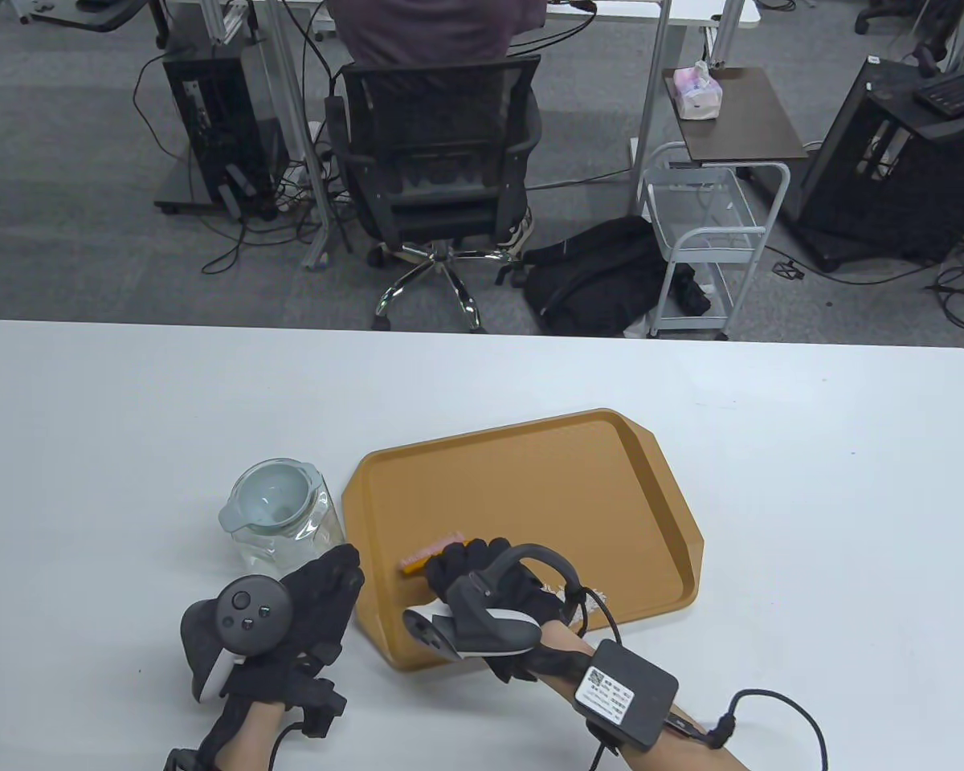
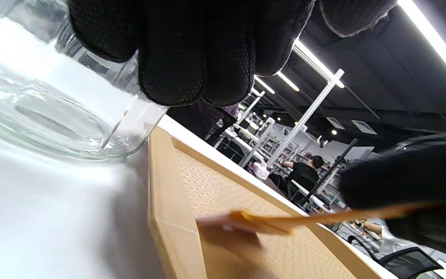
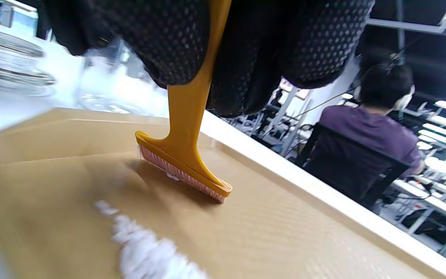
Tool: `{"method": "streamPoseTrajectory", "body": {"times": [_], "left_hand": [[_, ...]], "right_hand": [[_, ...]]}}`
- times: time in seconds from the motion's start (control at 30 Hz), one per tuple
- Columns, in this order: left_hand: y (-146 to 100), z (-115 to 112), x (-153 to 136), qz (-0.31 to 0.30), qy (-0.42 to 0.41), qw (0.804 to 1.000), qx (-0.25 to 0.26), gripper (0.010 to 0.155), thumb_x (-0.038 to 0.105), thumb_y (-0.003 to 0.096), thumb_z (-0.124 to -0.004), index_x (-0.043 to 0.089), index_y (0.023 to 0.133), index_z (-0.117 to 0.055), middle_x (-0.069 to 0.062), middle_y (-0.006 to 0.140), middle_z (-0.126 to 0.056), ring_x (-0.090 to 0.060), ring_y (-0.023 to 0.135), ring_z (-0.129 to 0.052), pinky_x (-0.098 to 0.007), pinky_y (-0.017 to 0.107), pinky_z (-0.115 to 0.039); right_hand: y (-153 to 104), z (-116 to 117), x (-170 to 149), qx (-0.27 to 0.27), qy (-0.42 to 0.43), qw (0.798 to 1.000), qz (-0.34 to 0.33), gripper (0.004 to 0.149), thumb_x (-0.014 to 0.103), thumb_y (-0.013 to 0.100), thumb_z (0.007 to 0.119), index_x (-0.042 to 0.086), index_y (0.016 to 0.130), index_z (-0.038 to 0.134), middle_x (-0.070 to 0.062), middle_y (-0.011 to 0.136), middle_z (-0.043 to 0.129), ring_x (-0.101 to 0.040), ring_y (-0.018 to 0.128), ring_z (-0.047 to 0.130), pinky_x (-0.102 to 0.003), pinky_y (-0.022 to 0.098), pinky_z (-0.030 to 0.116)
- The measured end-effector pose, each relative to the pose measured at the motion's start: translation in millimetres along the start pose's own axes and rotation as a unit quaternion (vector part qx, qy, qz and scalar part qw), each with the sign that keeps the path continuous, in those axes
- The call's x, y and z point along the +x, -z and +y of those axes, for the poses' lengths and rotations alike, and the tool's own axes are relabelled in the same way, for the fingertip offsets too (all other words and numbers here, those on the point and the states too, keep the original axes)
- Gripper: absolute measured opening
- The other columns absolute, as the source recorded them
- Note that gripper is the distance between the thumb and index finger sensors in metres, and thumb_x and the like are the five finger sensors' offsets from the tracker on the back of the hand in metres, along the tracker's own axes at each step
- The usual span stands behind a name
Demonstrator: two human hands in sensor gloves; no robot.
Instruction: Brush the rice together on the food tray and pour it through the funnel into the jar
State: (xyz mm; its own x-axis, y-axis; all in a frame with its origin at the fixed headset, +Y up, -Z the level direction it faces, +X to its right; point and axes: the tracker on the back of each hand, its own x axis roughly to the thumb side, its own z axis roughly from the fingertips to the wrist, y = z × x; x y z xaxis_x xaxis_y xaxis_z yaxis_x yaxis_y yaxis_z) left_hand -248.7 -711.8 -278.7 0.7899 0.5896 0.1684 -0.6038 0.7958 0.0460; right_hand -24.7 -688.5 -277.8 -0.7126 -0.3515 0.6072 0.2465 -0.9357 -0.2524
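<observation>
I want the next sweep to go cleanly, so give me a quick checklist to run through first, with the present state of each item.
1. Brush gripped by right hand: ok.
2. Bristles down on food tray: ok.
3. Rice gathered in one pile: cannot tell; part hidden.
4. Funnel seated in jar: ok.
5. Left hand steadying tray: cannot tell.

Left hand [image 1: 321, 594] and right hand [image 1: 482, 582] covered by black mesh-textured gloves, a dark grey and white tracker [image 1: 237, 634] strapped behind each, a black box [image 1: 625, 695] with white label and black cable worn behind the right tracker.
</observation>
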Motion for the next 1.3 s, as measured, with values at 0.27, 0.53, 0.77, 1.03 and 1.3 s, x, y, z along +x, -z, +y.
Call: {"method": "streamPoseTrajectory", "body": {"times": [0.27, 0.53, 0.77, 1.03, 1.3], "left_hand": [[0.1, -0.3, -0.6, 0.003, 0.006, 1.000, -0.001, 0.057, 0.055, 0.0508, -0.066, 0.022, 0.095, -0.077, -0.009, 0.088, -0.095, -0.033, 0.073, -0.096, -0.055, 0.059, -0.074], [1.7, -2.5, -3.1, 0.012, 0.011, 1.000, -0.013, 0.057, 0.055, 0.0509, -0.066, 0.022, 0.095, -0.077, -0.009, 0.088, -0.095, -0.033, 0.073, -0.096, -0.056, 0.060, -0.073], [1.7, -3.5, -2.5, 0.010, 0.014, 1.000, -0.017, 0.057, 0.055, 0.0509, -0.065, 0.022, 0.095, -0.077, -0.009, 0.088, -0.095, -0.033, 0.074, -0.096, -0.056, 0.060, -0.073], [1.7, -0.8, -4.6, 0.016, 0.009, 1.000, -0.016, 0.057, 0.056, 0.0510, -0.065, 0.022, 0.096, -0.077, -0.009, 0.089, -0.095, -0.033, 0.074, -0.095, -0.056, 0.060, -0.073], [1.7, 0.8, -5.8, 0.015, 0.008, 1.000, -0.015, 0.058, 0.056, 0.0495, -0.066, 0.023, 0.094, -0.079, -0.009, 0.087, -0.096, -0.034, 0.073, -0.097, -0.057, 0.059, -0.074]], "right_hand": [[-45.7, -18.5, -6.5, 0.005, -0.028, 1.000, -0.009, 0.051, 0.024, 0.042, 0.083, 0.025, 0.093, 0.080, -0.006, 0.088, 0.090, -0.021, 0.064, 0.100, -0.042, 0.052, 0.086], [-57.7, -24.1, -75.6, -0.010, 0.005, 0.987, 0.158, 0.046, 0.032, 0.042, 0.084, 0.019, 0.086, 0.089, -0.014, 0.054, 0.106, -0.016, 0.017, 0.100, -0.032, 0.013, 0.086], [-60.3, 3.7, -97.7, 0.002, -0.114, 0.965, 0.237, 0.047, 0.035, 0.041, 0.086, 0.014, 0.083, 0.091, -0.009, 0.033, 0.103, -0.011, 0.004, 0.093, -0.030, 0.005, 0.083], [-41.9, 9.7, -70.3, -0.013, -0.115, 0.968, 0.223, 0.048, 0.036, 0.040, 0.086, 0.014, 0.083, 0.090, -0.006, 0.028, 0.102, -0.009, 0.002, 0.091, -0.029, 0.003, 0.083], [-1.0, -13.6, -14.1, -0.042, -0.069, 0.985, 0.154, 0.048, 0.036, 0.042, 0.084, 0.015, 0.085, 0.089, -0.007, 0.031, 0.102, -0.010, 0.004, 0.092, -0.030, 0.005, 0.083]]}}
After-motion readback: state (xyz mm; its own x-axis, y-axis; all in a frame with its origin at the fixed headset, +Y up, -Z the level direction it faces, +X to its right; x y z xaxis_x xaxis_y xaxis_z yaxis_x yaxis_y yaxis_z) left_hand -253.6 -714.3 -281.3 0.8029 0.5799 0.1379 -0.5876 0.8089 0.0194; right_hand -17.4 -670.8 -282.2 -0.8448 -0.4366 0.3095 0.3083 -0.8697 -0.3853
